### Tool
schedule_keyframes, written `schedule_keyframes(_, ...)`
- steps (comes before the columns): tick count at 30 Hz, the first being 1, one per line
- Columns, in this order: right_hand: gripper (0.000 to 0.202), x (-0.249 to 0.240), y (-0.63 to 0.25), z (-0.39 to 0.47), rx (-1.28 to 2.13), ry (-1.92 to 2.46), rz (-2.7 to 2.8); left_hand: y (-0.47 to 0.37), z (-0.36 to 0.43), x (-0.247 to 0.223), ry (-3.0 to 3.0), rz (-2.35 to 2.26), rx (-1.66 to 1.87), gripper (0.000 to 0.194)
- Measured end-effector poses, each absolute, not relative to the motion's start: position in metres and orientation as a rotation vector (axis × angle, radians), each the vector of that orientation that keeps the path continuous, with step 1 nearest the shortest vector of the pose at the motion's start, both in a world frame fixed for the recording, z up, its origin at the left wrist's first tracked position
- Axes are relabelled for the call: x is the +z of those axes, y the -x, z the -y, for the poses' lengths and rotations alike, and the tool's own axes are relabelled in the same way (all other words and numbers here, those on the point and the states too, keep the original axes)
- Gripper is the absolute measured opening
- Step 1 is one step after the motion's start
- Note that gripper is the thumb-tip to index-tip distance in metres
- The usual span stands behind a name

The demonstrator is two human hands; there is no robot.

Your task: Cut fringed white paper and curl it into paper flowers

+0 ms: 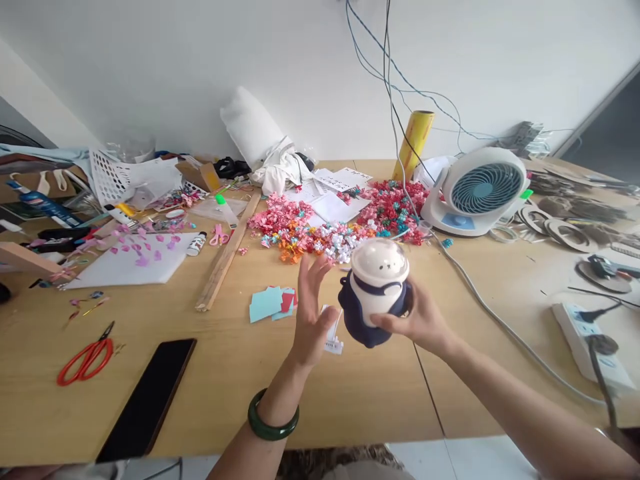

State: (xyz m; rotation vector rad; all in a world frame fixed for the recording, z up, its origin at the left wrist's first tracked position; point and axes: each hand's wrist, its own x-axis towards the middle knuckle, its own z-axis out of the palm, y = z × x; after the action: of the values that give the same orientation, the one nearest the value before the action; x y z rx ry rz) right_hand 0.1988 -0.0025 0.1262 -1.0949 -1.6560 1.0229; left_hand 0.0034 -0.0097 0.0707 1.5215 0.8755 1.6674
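Observation:
A squat white and navy cup (376, 293) with a clear domed lid and a small animal face under it is held above the table. My right hand (413, 319) grips it from the right, the thumb across its front. Just left of the cup, my left hand (313, 317) is raised with fingers spread and nothing in it. A green bangle (273, 419) circles the left wrist. Behind the hands lies a small white plastic piece (334, 347), partly hidden. Light blue paper cards (266, 305) and a red card (287, 302) lie left of my left hand.
Piles of small colourful paper flowers (320, 233) spread along the back. A white fan (477, 193) stands at right, near a power strip (593, 343). Left are a wooden strip (230, 257), red-handled scissors (87, 360), a black phone (150, 397) and a white foam board (135, 263).

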Motion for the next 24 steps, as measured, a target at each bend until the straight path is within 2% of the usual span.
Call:
schedule_keyframes(3, 0.08, 0.123, -0.204, 0.046, 0.983, 1.149, 1.698, -0.016, 0.035, 0.109, -1.554, -0.695, 1.479, 0.123)
schedule_keyframes(5, 0.084, 0.12, -0.204, 0.067, 0.959, 1.163, 1.709, -0.024, 0.051, 0.122, -1.585, -0.665, 1.381, 0.129)
schedule_keyframes(9, 0.082, 0.115, -0.203, 0.095, 0.963, 1.2, 1.687, -0.032, 0.074, 0.125, -1.556, -0.66, 1.282, 0.121)
schedule_keyframes(17, 0.083, 0.109, -0.196, 0.123, 1.081, 1.203, 1.614, -0.033, 0.101, 0.121, -1.584, -0.885, 1.31, 0.117)
schedule_keyframes(21, 0.077, 0.106, -0.195, 0.132, 1.163, 1.243, 1.577, -0.032, 0.108, 0.121, -1.49, -0.96, 1.272, 0.115)
schedule_keyframes(24, 0.074, 0.104, -0.196, 0.137, 1.222, 1.234, 1.538, -0.029, 0.11, 0.12, -1.404, -0.946, 1.171, 0.098)
